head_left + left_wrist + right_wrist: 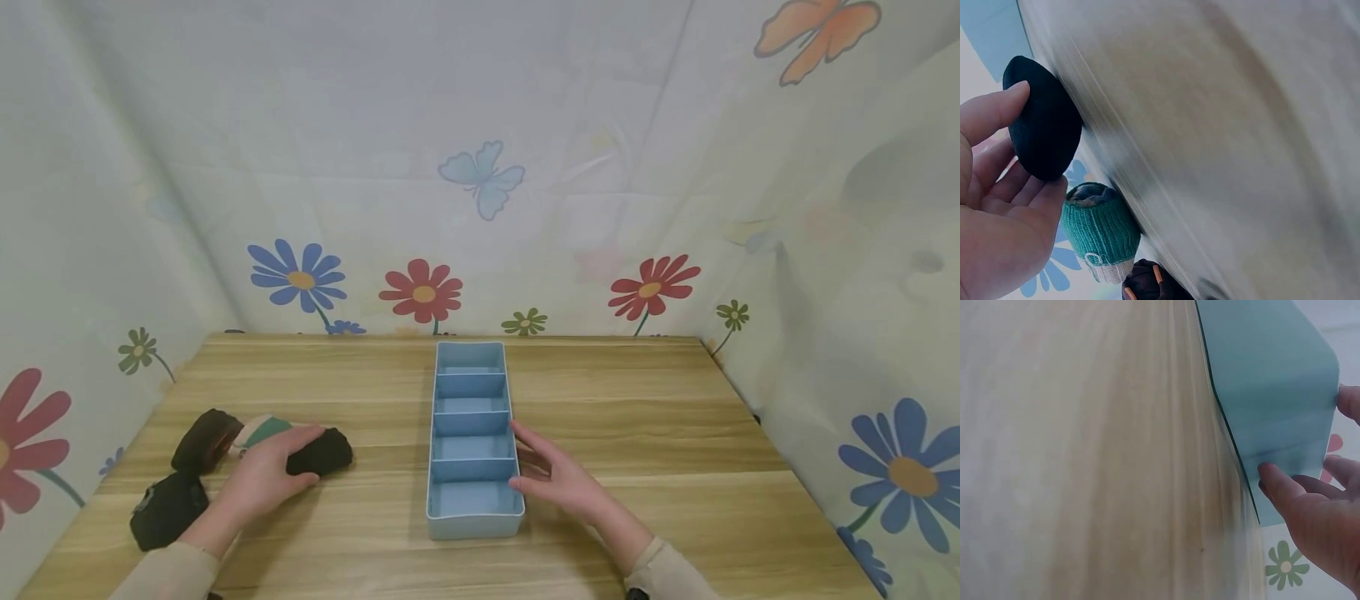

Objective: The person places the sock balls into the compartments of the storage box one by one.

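My left hand (258, 473) grips a black rolled-up sock (321, 452) at the left of the table, thumb on one side and fingers curled at the other. In the left wrist view the black sock shows as a smooth oval bundle. Just beyond it lies a green ribbed rolled sock (1101, 222) with a pale band, partly hidden by the hand in the head view. On the right, my right hand (558, 477) rests its fingertips against the long side of a light blue box (476, 527), which has a row of several bare compartments.
Two more dark bundles lie farther left: a dark one with reddish-brown parts (206, 440) and a black one (168, 510). The wood-grain table (645, 400) ends at a flower-and-butterfly cloth (555, 250) hanging behind and at both sides.
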